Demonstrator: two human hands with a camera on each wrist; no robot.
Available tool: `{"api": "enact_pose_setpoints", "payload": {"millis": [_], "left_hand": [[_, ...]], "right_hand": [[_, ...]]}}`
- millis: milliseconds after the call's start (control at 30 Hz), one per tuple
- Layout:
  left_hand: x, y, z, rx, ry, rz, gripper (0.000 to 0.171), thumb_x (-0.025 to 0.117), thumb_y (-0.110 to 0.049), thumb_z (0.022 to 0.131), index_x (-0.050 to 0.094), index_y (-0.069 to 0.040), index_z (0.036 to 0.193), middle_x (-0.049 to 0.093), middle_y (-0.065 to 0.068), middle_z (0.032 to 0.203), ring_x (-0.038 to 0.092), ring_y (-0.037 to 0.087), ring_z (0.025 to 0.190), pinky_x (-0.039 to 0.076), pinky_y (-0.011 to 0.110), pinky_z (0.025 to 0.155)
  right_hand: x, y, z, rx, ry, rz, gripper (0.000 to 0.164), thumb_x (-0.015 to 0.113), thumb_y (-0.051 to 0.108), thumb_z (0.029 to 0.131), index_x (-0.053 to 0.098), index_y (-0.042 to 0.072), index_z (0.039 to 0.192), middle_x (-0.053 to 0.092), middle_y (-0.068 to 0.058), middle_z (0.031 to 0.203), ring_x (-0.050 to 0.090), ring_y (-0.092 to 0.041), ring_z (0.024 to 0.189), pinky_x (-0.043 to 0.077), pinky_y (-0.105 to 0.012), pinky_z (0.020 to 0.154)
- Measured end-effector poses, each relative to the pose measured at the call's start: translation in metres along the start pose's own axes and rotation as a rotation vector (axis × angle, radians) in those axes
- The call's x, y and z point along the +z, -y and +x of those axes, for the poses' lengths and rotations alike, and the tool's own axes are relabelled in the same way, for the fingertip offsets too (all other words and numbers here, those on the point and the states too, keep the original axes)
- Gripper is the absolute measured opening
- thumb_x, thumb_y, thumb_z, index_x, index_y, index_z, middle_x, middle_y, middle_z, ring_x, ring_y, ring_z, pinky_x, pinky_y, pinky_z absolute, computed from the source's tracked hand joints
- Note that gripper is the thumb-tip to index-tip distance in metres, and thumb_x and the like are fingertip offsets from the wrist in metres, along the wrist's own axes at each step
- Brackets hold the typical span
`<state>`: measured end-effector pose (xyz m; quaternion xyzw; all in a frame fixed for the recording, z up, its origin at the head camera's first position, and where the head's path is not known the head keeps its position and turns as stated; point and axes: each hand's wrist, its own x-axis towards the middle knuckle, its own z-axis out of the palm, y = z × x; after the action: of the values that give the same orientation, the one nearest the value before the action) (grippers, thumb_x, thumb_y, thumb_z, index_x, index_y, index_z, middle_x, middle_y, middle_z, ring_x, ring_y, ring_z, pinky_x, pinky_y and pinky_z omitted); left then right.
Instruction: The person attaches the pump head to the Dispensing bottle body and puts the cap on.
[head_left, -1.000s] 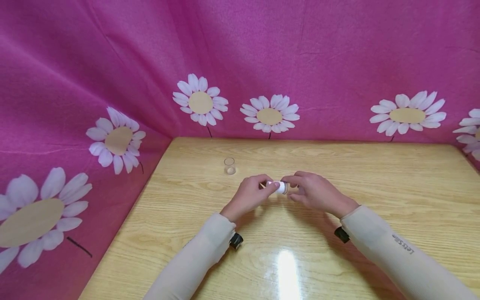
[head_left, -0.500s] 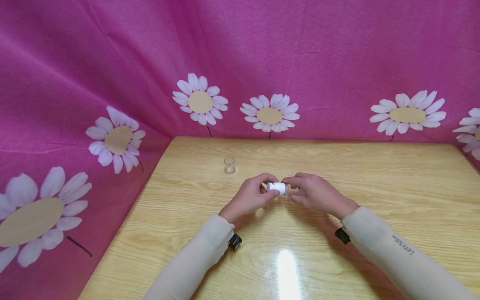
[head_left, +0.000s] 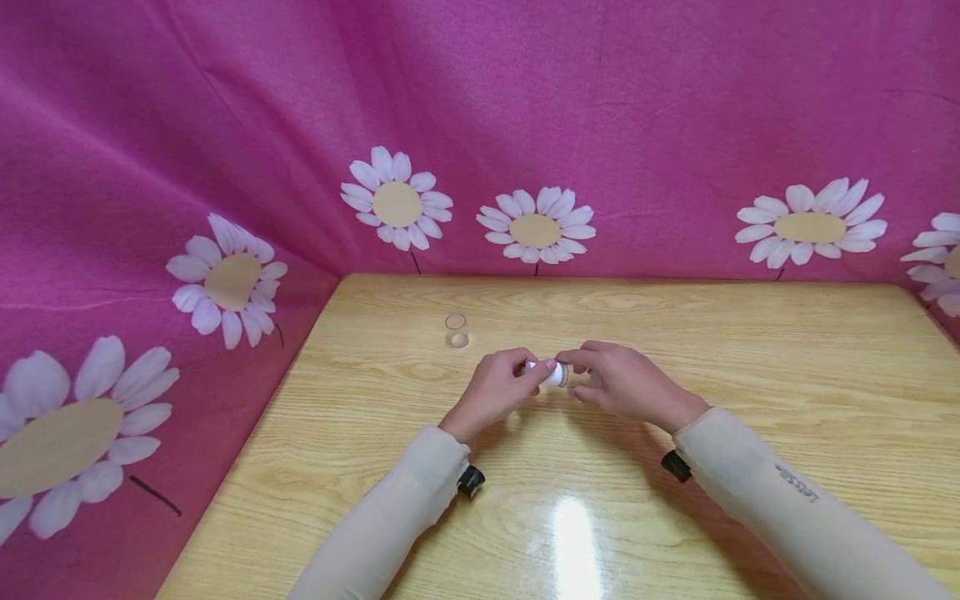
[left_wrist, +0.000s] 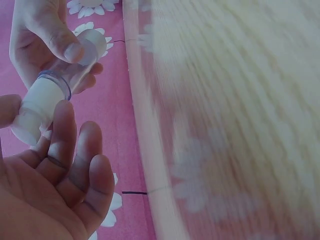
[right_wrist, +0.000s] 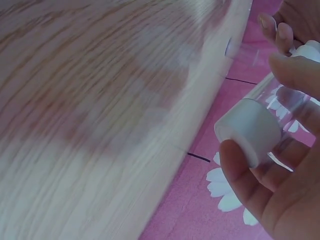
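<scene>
Between the hands is a small bottle (head_left: 557, 374), lying roughly sideways above the table. In the left wrist view it shows a white section (left_wrist: 44, 97), a bluish ring and a clear middle. Its other end is a wide white part (right_wrist: 248, 131), largest in the right wrist view. My left hand (head_left: 495, 392) pinches the white section between thumb and index finger, the other fingers loosely bent. My right hand (head_left: 628, 379) holds the clear part and wide white end, thumb on one side and curled fingers on the other. Fingers partly hide the bottle in the head view.
A small clear cup (head_left: 457, 332) stands upright on the wooden table (head_left: 360, 467), beyond the left hand. Pink cloth (head_left: 660, 108) with white daisies hangs along the table's back and left sides.
The left thumb has shifted over the bottle, covering more of its white section than half a second ago. Both hands are slightly further left in the head view; the clear cup stays standing.
</scene>
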<state>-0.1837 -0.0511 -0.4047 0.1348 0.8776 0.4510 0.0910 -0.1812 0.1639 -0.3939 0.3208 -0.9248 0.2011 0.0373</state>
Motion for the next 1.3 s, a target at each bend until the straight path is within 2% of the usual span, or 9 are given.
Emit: {"api": "enact_pose_setpoints", "payload": {"millis": [233, 333, 567, 767, 867, 967, 1067, 1200, 1300], "left_hand": [[-0.0012, 0.0019, -0.0010, -0.028, 0.012, -0.022, 0.043, 0.056, -0.053, 0.096, 0.068, -0.012, 0.093, 0.067, -0.002, 0.082, 0.055, 0.015, 0.071, 0.043, 0.028, 0.061], [-0.0015, 0.0017, -0.0014, -0.020, 0.012, -0.024, 0.043, 0.056, -0.052, 0.096, 0.068, -0.012, 0.094, 0.066, -0.001, 0.081, 0.054, 0.015, 0.070, 0.043, 0.029, 0.061], [0.0007, 0.0021, -0.0023, 0.055, 0.032, -0.024, 0.019, 0.066, -0.036, 0.094, 0.066, -0.020, 0.103, 0.064, -0.001, 0.087, 0.053, 0.011, 0.070, 0.045, 0.024, 0.059], [0.0004, 0.0033, -0.0026, 0.100, 0.053, -0.036, 0.020, 0.069, -0.026, 0.092, 0.065, -0.019, 0.110, 0.063, 0.000, 0.089, 0.051, 0.010, 0.067, 0.043, 0.022, 0.056], [0.0004, 0.0038, -0.0029, 0.109, 0.060, -0.031, 0.024, 0.069, -0.026, 0.093, 0.064, -0.017, 0.114, 0.064, 0.001, 0.090, 0.052, 0.009, 0.067, 0.044, 0.022, 0.057], [-0.0002, 0.0033, -0.0038, 0.080, 0.055, -0.037, 0.034, 0.066, -0.035, 0.095, 0.062, -0.015, 0.122, 0.065, 0.001, 0.096, 0.055, 0.010, 0.069, 0.046, 0.023, 0.059], [-0.0021, 0.0016, -0.0037, 0.031, 0.021, -0.039, 0.041, 0.057, -0.048, 0.097, 0.061, -0.016, 0.123, 0.065, -0.001, 0.101, 0.057, 0.011, 0.072, 0.048, 0.026, 0.061], [-0.0048, -0.0005, -0.0020, -0.037, -0.019, 0.004, 0.049, 0.045, -0.061, 0.098, 0.065, -0.017, 0.104, 0.064, -0.001, 0.090, 0.055, 0.014, 0.070, 0.044, 0.027, 0.060], [-0.0053, -0.0012, -0.0014, -0.077, 0.020, 0.051, 0.056, 0.043, -0.063, 0.098, 0.068, -0.014, 0.089, 0.065, 0.000, 0.081, 0.052, 0.015, 0.068, 0.040, 0.028, 0.059]], "right_hand": [[0.0014, 0.0028, 0.0021, 0.046, 0.045, 0.014, 0.045, 0.076, 0.020, 0.087, 0.064, 0.011, 0.130, 0.069, -0.006, 0.100, 0.068, -0.017, 0.085, 0.056, -0.035, 0.073], [0.0014, 0.0029, 0.0019, 0.044, 0.046, 0.012, 0.045, 0.075, 0.021, 0.088, 0.064, 0.011, 0.130, 0.068, -0.005, 0.100, 0.068, -0.016, 0.084, 0.056, -0.035, 0.073], [0.0030, 0.0010, -0.0019, 0.025, 0.032, -0.014, 0.044, 0.076, 0.021, 0.087, 0.065, 0.012, 0.128, 0.068, -0.003, 0.097, 0.067, -0.017, 0.084, 0.056, -0.036, 0.073], [0.0041, 0.0006, -0.0031, 0.001, 0.010, -0.019, 0.043, 0.077, 0.019, 0.086, 0.066, 0.012, 0.127, 0.067, -0.004, 0.096, 0.068, -0.017, 0.084, 0.056, -0.035, 0.071], [0.0046, 0.0008, -0.0033, -0.004, 0.009, -0.020, 0.043, 0.077, 0.017, 0.086, 0.066, 0.011, 0.127, 0.067, -0.005, 0.096, 0.068, -0.018, 0.083, 0.056, -0.034, 0.070], [0.0051, 0.0010, -0.0032, -0.005, 0.007, -0.018, 0.043, 0.077, 0.017, 0.085, 0.066, 0.010, 0.126, 0.068, -0.006, 0.096, 0.068, -0.019, 0.083, 0.056, -0.034, 0.070], [0.0051, 0.0011, -0.0027, 0.001, 0.010, -0.021, 0.043, 0.077, 0.017, 0.086, 0.066, 0.010, 0.127, 0.068, -0.006, 0.096, 0.068, -0.018, 0.083, 0.056, -0.035, 0.071], [0.0052, 0.0010, -0.0017, 0.008, 0.020, -0.020, 0.043, 0.076, 0.018, 0.086, 0.066, 0.010, 0.127, 0.068, -0.007, 0.097, 0.069, -0.019, 0.084, 0.056, -0.035, 0.071], [0.0055, 0.0006, -0.0018, 0.006, 0.022, -0.017, 0.044, 0.076, 0.018, 0.086, 0.065, 0.010, 0.128, 0.068, -0.007, 0.097, 0.069, -0.018, 0.084, 0.056, -0.035, 0.071]]}}
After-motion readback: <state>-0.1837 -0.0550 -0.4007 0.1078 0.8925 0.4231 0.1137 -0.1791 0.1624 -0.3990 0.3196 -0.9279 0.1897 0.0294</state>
